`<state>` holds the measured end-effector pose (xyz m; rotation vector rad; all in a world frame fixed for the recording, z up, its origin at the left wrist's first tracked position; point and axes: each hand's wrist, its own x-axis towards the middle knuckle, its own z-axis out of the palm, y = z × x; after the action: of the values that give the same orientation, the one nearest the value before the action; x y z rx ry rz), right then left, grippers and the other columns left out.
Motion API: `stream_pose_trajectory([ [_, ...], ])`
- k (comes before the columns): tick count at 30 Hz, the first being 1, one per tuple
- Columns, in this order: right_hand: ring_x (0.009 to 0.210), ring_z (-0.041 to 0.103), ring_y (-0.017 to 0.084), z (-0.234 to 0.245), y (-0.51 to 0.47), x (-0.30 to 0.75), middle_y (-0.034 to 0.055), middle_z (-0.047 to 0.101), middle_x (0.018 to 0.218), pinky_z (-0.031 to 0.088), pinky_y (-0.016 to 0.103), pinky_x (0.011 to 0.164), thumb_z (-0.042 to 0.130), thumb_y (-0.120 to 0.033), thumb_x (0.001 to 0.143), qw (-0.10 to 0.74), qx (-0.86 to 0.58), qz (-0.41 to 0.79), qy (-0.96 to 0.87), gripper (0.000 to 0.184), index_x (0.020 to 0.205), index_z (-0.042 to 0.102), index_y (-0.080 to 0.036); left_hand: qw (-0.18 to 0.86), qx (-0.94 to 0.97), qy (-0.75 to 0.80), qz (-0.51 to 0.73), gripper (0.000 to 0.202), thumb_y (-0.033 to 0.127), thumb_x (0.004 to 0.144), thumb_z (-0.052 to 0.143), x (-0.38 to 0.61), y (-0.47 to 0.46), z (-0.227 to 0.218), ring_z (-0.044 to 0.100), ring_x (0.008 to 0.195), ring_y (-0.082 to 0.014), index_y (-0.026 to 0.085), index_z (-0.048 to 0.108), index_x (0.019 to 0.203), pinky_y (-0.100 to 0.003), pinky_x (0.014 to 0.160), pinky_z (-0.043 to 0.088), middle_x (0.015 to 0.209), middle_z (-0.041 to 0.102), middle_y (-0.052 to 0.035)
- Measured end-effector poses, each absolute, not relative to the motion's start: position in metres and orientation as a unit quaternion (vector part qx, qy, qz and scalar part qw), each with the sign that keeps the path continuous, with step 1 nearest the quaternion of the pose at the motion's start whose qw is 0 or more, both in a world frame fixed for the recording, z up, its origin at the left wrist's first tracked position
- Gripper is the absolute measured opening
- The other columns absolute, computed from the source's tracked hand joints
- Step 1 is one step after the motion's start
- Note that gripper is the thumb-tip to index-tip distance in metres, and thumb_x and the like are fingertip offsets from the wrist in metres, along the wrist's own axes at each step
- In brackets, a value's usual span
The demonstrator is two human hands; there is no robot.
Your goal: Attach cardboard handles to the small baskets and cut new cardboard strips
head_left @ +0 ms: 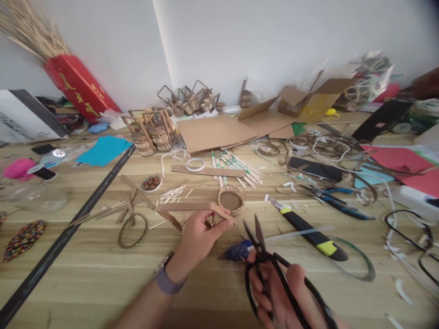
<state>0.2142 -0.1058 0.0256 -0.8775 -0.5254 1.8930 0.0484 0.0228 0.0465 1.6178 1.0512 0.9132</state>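
Strip pinched in left hand near one end, seemingly so its tip juts free; right hand wrapped round scissors, slightly parted.

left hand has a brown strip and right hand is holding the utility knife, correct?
Not quite: the head view shows the right hand holding scissors; the utility knife lies on the table. The left hand does have a brown strip.
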Motion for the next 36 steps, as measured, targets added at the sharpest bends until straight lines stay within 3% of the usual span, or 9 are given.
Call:
stream_pose_trajectory([
  [3,0.062,0.042,0.008,0.025,-0.111,0.21,-0.0016,0.049,0.079,0.039,0.021,0.054,0.054,-0.086,0.066,0.442,-0.313,0.826,-0.154,0.073,0.097,0.057,-0.021,0.462,0.671,0.441,0.377,0.022,0.04,0.08,0.068,0.048,0.022,0.047,0.067,0.083,-0.0205,0.021,0.074,0.09,-0.027,0.069,0.051,0.094,0.075,-0.004],
  [11,0.046,0.032,0.006,0.043,-0.082,0.186,-0.0069,0.045,0.062,0.029,0.019,0.041,0.06,-0.089,0.055,0.423,-0.361,0.824,-0.11,0.075,0.088,0.052,-0.022,0.403,0.705,0.438,0.385,0.017,0.036,0.084,0.064,0.05,0.02,0.047,0.068,0.095,-0.022,0.022,0.072,0.091,-0.031,0.085,0.05,0.097,0.075,-0.0033],
  [20,0.046,0.035,0.006,0.047,-0.067,0.174,-0.0072,0.045,0.059,0.031,0.019,0.042,0.06,-0.087,0.059,0.453,-0.354,0.81,-0.116,0.071,0.086,0.052,-0.021,0.415,0.698,0.436,0.387,0.016,0.035,0.083,0.065,0.05,0.019,0.047,0.068,0.086,-0.0202,0.023,0.072,0.09,-0.03,0.079,0.051,0.094,0.075,-0.0027],
  [31,0.044,0.038,0.007,0.038,-0.067,0.173,-0.0067,0.046,0.06,0.039,0.019,0.038,0.048,-0.086,0.072,0.467,-0.361,0.797,-0.13,0.066,0.089,0.051,-0.022,0.411,0.703,0.438,0.381,0.013,0.033,0.083,0.065,0.05,0.019,0.048,0.068,0.086,-0.0204,0.023,0.072,0.088,-0.03,0.08,0.052,0.095,0.075,-0.0026],
  [36,0.034,0.031,0.006,0.028,-0.062,0.164,-0.0096,0.044,0.052,0.039,0.021,0.029,0.048,-0.094,0.059,0.464,-0.403,0.774,-0.154,0.076,0.087,0.047,-0.023,0.398,0.71,0.444,0.373,0.015,0.034,0.083,0.064,0.05,0.018,0.049,0.069,0.084,-0.0207,0.023,0.073,0.088,-0.03,0.078,0.052,0.092,0.076,-0.0024],
])
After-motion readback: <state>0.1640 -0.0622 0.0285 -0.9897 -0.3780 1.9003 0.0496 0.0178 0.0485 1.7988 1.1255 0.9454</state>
